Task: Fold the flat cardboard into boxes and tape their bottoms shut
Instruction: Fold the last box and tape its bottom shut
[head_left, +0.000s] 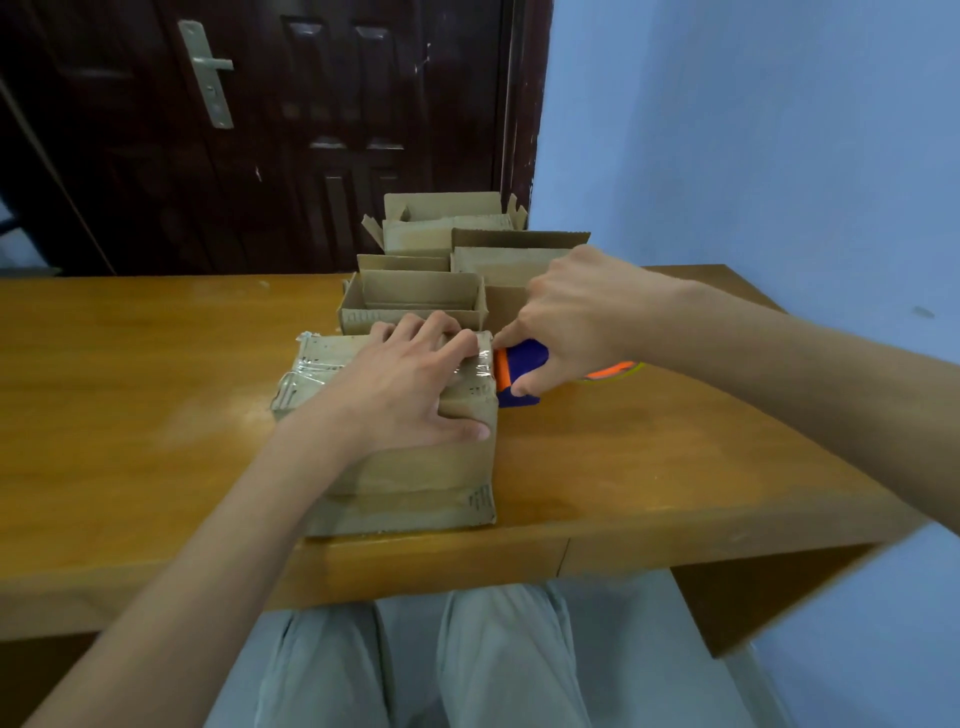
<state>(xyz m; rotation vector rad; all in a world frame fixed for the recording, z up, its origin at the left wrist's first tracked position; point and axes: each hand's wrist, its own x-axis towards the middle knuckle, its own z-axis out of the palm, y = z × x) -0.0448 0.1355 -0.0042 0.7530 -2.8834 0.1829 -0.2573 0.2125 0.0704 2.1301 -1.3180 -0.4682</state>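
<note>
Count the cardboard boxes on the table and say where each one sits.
4, perhaps more hidden. The taped box is nearest, under the left hand. An open box sits just behind it. Another is behind the right hand. The farthest is by the door.

Soft, even daylight; faint sheen on the tabletop (156, 395) and clear tape (480, 364). Wide-angle lens bows the edges; the forearms are slightly soft.

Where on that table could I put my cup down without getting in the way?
Bare wood lies left of the taped box, out to the table edge, and near the right front corner. It is crowded mid-table: both hands, the tape dispenser and open boxes behind.
</note>
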